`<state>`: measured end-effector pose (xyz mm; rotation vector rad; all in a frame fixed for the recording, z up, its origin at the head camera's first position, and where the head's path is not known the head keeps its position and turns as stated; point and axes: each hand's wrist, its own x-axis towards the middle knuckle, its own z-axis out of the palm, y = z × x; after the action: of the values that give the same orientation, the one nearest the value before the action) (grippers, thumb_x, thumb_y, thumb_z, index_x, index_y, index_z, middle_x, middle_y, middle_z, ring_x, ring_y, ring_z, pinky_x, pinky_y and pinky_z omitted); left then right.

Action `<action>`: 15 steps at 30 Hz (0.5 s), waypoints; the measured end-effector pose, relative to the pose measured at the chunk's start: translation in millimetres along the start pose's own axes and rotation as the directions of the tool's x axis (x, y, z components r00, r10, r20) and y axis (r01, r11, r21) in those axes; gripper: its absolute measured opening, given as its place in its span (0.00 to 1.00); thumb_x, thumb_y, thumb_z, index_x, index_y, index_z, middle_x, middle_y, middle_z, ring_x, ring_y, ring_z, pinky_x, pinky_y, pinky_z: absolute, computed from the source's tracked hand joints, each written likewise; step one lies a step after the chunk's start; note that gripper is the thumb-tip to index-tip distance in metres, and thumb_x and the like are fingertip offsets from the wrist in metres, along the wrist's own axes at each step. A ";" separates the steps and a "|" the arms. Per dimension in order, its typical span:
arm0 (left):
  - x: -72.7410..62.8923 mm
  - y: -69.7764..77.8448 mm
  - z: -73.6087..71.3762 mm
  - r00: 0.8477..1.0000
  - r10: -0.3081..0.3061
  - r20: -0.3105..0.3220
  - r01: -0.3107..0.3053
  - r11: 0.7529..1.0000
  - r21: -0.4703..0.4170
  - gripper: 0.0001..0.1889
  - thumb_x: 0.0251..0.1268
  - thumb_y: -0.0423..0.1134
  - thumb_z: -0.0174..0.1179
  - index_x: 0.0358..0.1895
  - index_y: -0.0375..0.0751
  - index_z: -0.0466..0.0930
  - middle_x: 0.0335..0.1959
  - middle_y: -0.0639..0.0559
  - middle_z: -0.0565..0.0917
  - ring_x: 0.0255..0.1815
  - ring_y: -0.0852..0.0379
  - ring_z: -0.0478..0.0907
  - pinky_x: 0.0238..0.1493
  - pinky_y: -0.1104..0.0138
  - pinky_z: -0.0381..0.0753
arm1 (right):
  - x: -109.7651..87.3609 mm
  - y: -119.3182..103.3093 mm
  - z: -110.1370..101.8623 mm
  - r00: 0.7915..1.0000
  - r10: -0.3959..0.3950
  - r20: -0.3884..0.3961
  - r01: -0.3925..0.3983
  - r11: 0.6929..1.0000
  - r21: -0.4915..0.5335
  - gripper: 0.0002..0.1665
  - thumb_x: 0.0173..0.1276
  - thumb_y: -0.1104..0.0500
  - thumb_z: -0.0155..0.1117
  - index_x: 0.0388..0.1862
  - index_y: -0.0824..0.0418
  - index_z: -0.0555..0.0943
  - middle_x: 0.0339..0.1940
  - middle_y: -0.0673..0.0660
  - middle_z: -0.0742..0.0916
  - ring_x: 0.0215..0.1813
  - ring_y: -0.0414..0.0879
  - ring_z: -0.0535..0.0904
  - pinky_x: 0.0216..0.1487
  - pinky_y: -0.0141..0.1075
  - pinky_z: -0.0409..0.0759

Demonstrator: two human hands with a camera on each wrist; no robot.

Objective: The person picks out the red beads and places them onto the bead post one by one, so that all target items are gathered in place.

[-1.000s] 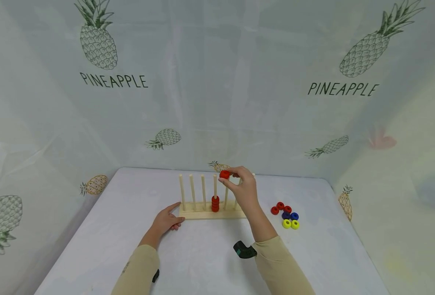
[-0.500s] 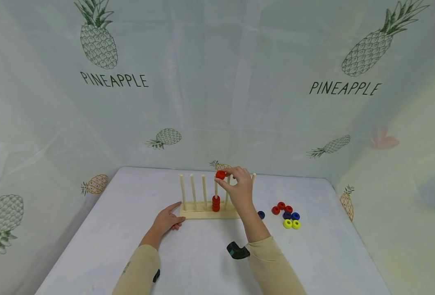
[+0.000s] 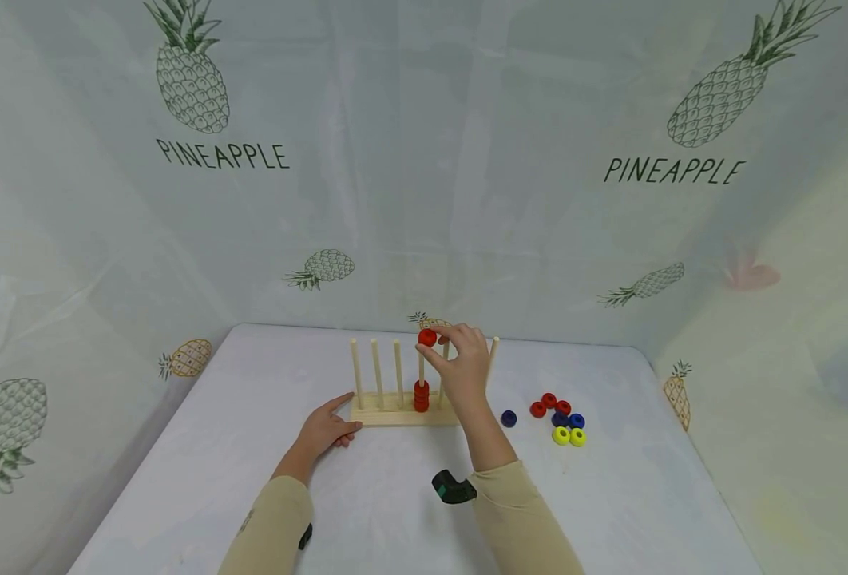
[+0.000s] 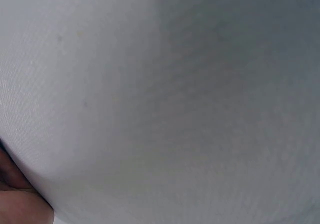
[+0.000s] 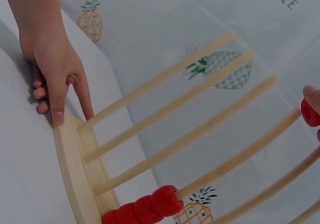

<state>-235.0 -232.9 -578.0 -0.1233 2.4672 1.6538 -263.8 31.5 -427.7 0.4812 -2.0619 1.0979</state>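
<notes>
My left hand (image 3: 322, 431) holds the left end of a wooden peg rack (image 3: 388, 418), thumb on the front edge and index finger at the back. Several upright pegs rise from its base. A stack of red beads (image 3: 421, 397) sits low on a middle peg. My right hand (image 3: 465, 363) pinches one more red bead (image 3: 427, 338) between thumb and fingers at that peg's top. In the right wrist view, this bead (image 5: 310, 113) is right by the peg's tip; whether the peg has entered its hole I cannot tell. The left wrist view shows mostly pale cloth and a bit of hand.
Right of the rack lie three loose red beads (image 3: 549, 399), two blue beads (image 3: 576, 421) and two yellow beads (image 3: 561, 435). Another dark blue bead (image 3: 509, 418) is nearer my right forearm. The white table (image 3: 388, 495) meets a pineapple-printed cloth (image 3: 424, 200) behind.
My right hand has moved left with the red bead, from beside the peg to over its tip. The dark blue bead near the forearm has come into view. My left hand stays put.
</notes>
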 end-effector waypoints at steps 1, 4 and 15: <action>0.0 -0.2 0.0 1.000 0.000 0.000 0.000 1.000 0.000 0.39 0.59 0.35 0.70 0.73 0.39 0.62 0.16 0.48 0.82 0.12 0.62 0.74 0.18 0.71 0.74 | 0.1 -0.2 0.7 1.000 -0.002 -0.005 0.002 1.000 -0.005 0.21 0.48 0.54 0.82 0.40 0.61 0.88 0.28 0.52 0.82 0.36 0.50 0.72 0.40 0.40 0.68; 0.7 -1.3 -0.1 1.000 0.000 -0.006 0.000 1.000 -0.005 0.39 0.58 0.34 0.70 0.73 0.40 0.63 0.16 0.48 0.82 0.12 0.61 0.74 0.18 0.71 0.74 | 0.0 -0.6 2.6 1.000 0.000 -0.016 0.000 1.000 -0.012 0.21 0.48 0.53 0.82 0.40 0.60 0.88 0.27 0.52 0.82 0.36 0.49 0.71 0.39 0.40 0.68; 0.8 -0.5 0.3 1.000 -0.010 -0.007 0.010 1.000 -0.016 0.39 0.58 0.34 0.70 0.73 0.40 0.63 0.16 0.48 0.82 0.12 0.61 0.74 0.18 0.71 0.74 | -0.3 1.0 8.5 1.000 0.011 -0.017 -0.012 0.999 -0.047 0.20 0.48 0.53 0.82 0.39 0.59 0.88 0.25 0.52 0.80 0.34 0.50 0.69 0.41 0.42 0.67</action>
<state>-235.7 -232.8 -578.7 -0.1428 2.4548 1.6720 -267.9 25.1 -431.6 0.4357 -2.0730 1.0547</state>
